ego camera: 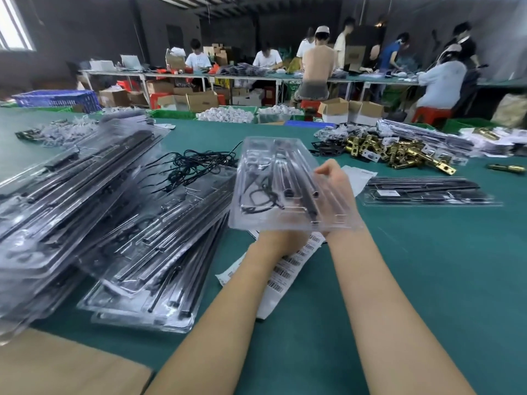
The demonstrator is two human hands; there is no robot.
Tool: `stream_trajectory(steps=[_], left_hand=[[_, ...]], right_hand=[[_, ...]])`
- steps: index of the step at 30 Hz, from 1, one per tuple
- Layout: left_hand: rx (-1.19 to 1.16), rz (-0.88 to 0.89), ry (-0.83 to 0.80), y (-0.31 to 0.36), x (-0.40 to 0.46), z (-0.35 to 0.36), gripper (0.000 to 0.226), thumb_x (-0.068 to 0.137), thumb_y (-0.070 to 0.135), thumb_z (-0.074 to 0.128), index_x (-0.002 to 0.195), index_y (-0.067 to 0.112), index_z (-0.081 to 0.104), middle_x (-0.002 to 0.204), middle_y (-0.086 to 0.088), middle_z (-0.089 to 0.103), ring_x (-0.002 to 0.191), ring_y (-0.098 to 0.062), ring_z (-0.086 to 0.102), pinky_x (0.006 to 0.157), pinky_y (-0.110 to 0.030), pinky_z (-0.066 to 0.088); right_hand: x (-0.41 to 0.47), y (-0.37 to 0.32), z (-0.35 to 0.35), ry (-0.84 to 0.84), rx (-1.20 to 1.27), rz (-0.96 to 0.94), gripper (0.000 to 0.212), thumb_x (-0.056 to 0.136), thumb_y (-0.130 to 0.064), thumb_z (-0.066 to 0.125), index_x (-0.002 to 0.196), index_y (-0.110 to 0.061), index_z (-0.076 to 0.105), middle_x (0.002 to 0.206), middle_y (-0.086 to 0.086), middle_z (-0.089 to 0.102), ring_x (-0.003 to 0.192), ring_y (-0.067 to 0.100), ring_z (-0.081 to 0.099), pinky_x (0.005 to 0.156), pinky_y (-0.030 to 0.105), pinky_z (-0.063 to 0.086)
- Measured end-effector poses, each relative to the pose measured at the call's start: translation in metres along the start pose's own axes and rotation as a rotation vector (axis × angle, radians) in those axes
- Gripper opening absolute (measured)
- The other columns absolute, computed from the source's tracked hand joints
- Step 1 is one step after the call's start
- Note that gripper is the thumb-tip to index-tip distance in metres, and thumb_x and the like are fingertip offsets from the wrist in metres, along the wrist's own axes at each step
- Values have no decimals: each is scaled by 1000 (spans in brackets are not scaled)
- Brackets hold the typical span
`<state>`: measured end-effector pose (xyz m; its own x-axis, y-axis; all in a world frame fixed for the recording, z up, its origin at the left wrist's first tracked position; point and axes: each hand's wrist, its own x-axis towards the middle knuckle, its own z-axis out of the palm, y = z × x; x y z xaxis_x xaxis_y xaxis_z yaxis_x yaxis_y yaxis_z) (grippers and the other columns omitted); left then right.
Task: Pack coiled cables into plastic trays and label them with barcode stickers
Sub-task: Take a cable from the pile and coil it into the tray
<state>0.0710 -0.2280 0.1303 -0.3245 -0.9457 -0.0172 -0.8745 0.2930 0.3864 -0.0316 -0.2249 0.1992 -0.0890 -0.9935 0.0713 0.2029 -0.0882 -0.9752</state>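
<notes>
While both forearms reach in from 6 o'clock, a clear plastic tray (281, 183) is held raised above the green table (399, 266), slightly above the frame's centre. The right hand (332, 182) sits at the tray's 3 o'clock edge, fingers curled and closed on the plastic, the thumb tip showing above the tray's surface. The left hand (281, 240) is under the tray's 6 o'clock edge and seen mostly through the plastic; it appears to support the tray from below, but how far its fingers are closed cannot be told. Inside the tray lie a coiled black cable (258, 195) toward its 9 o'clock side and dark rods (306, 195) running lengthwise beside it.

Directly beneath the hands, at 6 o'clock of the tray, a sheet of barcode stickers (285, 269) lies flat on the table, partly covered by the left forearm. At 9 o'clock of the tray, stacks of filled trays (119, 223) lean across one another. At 10 o'clock, a tangle of loose black cables (196, 166) rests on the table. At 3 o'clock, one filled tray (422, 192) lies flat and apart, with a white paper (358, 179) touching its near corner. At 2 o'clock sits a heap of brass latch parts (399, 155). Brown cardboard (65, 366) occupies the 7 o'clock corner. Other workers (316, 64) sit at a far bench at 12 o'clock.
</notes>
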Motion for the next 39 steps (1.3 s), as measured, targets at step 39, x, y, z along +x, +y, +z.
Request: stream_trajectory(steps=[39], left_hand=[[-488, -124, 192, -54, 22, -29, 41, 98, 41, 55, 132, 19, 54, 124, 4, 61, 103, -11, 58, 89, -33, 48]], right_hand=[[-63, 10, -152, 101, -316, 466, 17, 92, -6, 37, 92, -3, 54, 82, 17, 68, 59, 23, 64, 53, 30, 52]])
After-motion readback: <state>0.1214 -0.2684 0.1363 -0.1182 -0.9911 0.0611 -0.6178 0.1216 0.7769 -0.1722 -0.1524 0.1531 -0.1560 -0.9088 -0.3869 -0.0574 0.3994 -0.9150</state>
